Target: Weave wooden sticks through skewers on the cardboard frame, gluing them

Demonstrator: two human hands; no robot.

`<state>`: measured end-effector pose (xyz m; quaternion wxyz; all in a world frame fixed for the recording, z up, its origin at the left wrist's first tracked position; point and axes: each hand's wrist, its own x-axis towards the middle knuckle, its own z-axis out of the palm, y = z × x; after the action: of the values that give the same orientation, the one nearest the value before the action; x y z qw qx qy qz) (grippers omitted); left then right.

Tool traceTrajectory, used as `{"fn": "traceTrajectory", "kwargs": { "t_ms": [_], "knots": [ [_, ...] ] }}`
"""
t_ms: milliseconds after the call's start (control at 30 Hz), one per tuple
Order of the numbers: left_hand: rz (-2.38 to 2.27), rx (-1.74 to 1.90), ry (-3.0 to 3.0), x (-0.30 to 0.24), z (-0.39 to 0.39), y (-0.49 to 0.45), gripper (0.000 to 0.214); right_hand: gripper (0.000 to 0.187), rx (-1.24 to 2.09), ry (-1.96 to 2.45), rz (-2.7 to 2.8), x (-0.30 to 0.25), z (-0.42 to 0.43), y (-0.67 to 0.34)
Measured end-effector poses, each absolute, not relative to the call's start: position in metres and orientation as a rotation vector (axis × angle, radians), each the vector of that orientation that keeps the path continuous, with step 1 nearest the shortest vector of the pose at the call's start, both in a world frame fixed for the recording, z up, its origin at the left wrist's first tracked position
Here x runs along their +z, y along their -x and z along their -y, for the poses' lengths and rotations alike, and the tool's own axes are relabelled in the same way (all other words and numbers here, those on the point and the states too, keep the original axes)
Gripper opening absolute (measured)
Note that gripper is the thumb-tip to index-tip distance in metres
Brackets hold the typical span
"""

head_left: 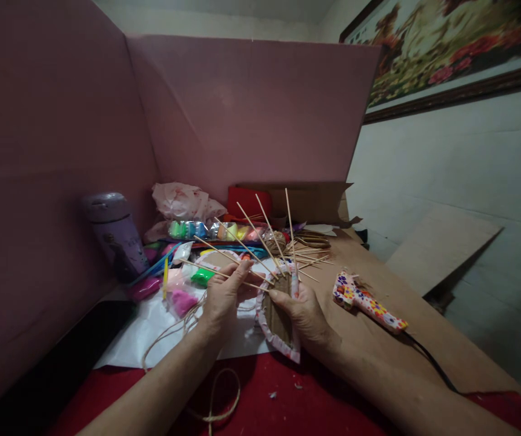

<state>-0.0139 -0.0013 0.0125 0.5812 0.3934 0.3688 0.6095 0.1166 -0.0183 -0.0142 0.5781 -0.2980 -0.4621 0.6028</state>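
A cardboard piece [280, 318] with a pink-and-white fabric rim is in my right hand [308, 315], thumb on its face and fingers behind it. Several thin wooden sticks [248, 242] fan out from its upper edge. My left hand [226, 295] pinches the lowest stick at the left between thumb and fingers. Twine [176, 332] trails below my left wrist, and it is unclear whether it is joined to the cardboard. Behind my left hand lies another fabric-rimmed cardboard piece [217, 260], partly hidden.
A flower-patterned glue gun [369, 303] with a black cord lies at the right on brown cardboard [406, 339]. Loose sticks [308, 260] and scissors [312, 240] lie behind. Colourful clay packs [188, 229], white paper [126, 339] and a purple bottle [115, 236] stand left. Pink panels [251, 115] enclose the back.
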Motion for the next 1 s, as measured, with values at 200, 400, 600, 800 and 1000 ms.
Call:
{"fn": "traceTrajectory", "kwargs": {
  "t_ms": [200,400,600,800,1000],
  "knots": [
    [-0.857,1.428,-0.923,0.0129,0.0009,0.0143,0.028,0.031,1.387,0.707,1.088,-0.0152,0.0176,-0.1169],
    [-0.862,1.435,-0.918,0.0129,0.0012,0.0138,0.030,0.031,1.392,0.717,1.077,-0.0133,0.0188,-0.1160],
    [-0.859,1.433,-0.916,0.0121,0.0007,0.0139,0.031,0.032,1.387,0.714,1.080,-0.0115,0.0198,-0.1156],
    [-0.858,1.431,-0.917,0.0112,0.0004,0.0139,0.028,0.032,1.385,0.706,1.084,-0.0134,0.0184,-0.1159],
    [-0.857,1.429,-0.930,0.0113,0.0008,0.0143,0.029,0.033,1.394,0.709,1.084,-0.0136,0.0186,-0.1158]
  ]
}}
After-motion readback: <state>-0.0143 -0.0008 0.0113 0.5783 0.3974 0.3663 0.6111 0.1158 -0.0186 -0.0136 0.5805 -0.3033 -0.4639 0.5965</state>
